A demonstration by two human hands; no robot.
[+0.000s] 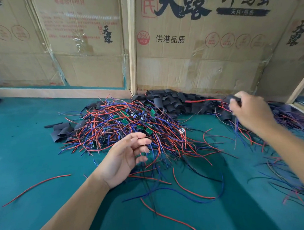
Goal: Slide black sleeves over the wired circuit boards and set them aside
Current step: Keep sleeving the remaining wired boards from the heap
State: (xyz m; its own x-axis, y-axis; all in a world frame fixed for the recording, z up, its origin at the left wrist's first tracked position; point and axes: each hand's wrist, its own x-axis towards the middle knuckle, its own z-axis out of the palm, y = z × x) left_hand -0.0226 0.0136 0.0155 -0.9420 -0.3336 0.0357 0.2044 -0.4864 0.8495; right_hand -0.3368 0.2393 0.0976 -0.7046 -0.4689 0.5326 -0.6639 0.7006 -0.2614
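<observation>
Loose red wire [36, 185] is lying nearest. Left hand [125, 159] is being held relaxed, empty, over the unsleeved boards [129, 120] heaped mid-table [21, 142]; a sleeved board [235, 100] is being gripped by the right hand [251, 110] above the finished pile [290, 116] at the far right corner. Most is judged remaining.

Ahead of our left hand [125, 159] the tangle of wired boards [129, 124] blocks the way. Left of that hand and toward us we have bare green table [21, 142], crossed by 1 loose red wire [36, 187]. Our right hand [249, 110] works amid the black sleeves [168, 101], hard against the cardboard wall [186, 72]. Between our 2 hands only stray wires lie.
</observation>
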